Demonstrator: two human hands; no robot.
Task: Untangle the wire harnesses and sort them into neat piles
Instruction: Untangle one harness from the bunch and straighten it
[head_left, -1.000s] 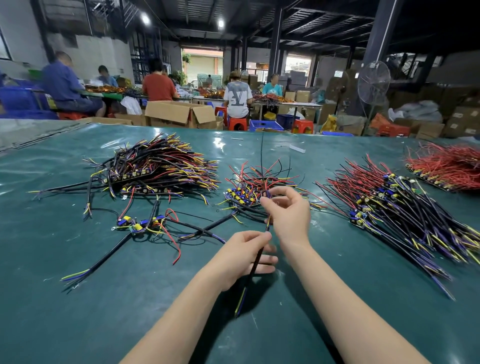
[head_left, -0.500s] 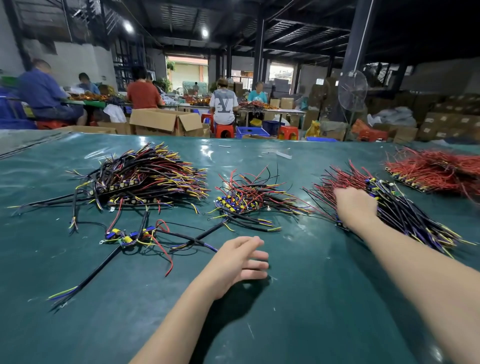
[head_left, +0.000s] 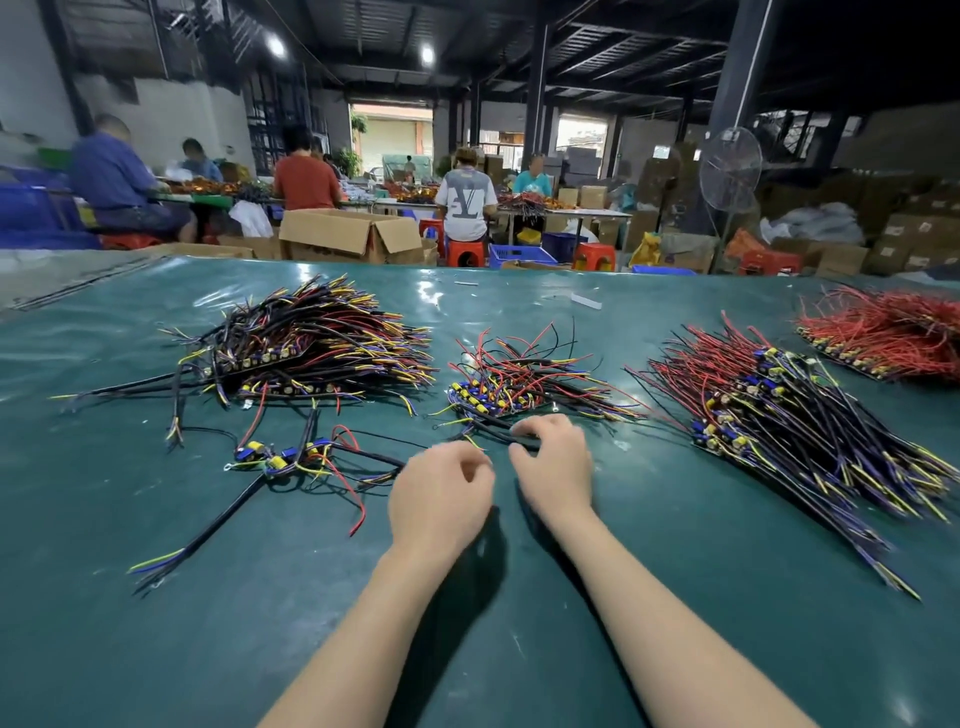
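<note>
Green counter (head_left: 208, 623): black harness (head_left: 493, 432) pinched by right hand (head_left: 553, 460) at middle pile (head_left: 519, 379) edge; left hand (head_left: 441, 499) grasp not discernible. Risk: pile dragged apart if harness snagged.

— Any reading of the left hand (head_left: 441, 499)?
— Smeared at the fingertips; impossible to tell the grip.
— And under the right hand (head_left: 556, 467)?
— Hides the end of the black cable (head_left: 493, 435). Red wire pile (head_left: 883, 332) cropped at right edge.
</note>
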